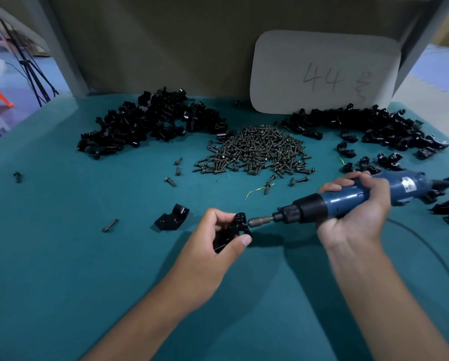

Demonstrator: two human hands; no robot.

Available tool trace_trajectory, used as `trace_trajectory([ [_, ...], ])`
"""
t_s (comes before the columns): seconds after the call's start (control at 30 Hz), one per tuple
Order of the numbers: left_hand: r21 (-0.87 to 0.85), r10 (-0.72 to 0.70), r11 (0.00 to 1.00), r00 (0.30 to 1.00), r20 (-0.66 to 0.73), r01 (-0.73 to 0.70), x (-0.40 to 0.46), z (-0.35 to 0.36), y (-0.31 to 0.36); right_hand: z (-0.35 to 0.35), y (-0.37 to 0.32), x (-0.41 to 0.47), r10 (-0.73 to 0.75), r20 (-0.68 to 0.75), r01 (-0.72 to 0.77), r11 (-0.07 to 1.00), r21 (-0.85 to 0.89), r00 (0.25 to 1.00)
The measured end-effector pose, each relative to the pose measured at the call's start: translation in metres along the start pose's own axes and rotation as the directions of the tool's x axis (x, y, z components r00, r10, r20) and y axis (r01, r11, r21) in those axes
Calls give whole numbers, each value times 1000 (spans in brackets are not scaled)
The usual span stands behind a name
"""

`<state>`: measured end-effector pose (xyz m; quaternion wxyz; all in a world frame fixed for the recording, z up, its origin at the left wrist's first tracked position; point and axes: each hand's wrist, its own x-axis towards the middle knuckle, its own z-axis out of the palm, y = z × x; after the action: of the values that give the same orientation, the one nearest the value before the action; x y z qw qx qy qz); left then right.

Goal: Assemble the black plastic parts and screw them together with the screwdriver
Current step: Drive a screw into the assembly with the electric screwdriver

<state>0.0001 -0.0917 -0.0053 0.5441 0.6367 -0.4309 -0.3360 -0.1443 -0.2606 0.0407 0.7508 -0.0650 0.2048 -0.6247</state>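
Observation:
My left hand (213, 238) grips a small black plastic assembly (235, 227) just above the teal table, thumb on its near side. My right hand (358, 209) is wrapped round a blue electric screwdriver (348, 198) held almost level, pointing left. Its bit (260, 220) meets the right side of the assembly, where a screw head sits. A loose black plastic part (172, 217) lies on the mat just left of my left hand, with a single screw (110, 225) farther left.
A heap of dark screws (257, 149) lies mid-table. Piles of black parts sit at the back left (150, 121) and back right (374, 126). A white card marked 44 (322, 71) leans on the back wall. The screwdriver's cable (426, 246) trails right.

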Motion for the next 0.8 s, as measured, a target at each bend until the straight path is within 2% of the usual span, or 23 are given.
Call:
trace_trajectory([
  [0.8,78,16,997,1000,-26,-14,0,0,2,0,7,-3,-13,-10,12,999,-34,1000],
])
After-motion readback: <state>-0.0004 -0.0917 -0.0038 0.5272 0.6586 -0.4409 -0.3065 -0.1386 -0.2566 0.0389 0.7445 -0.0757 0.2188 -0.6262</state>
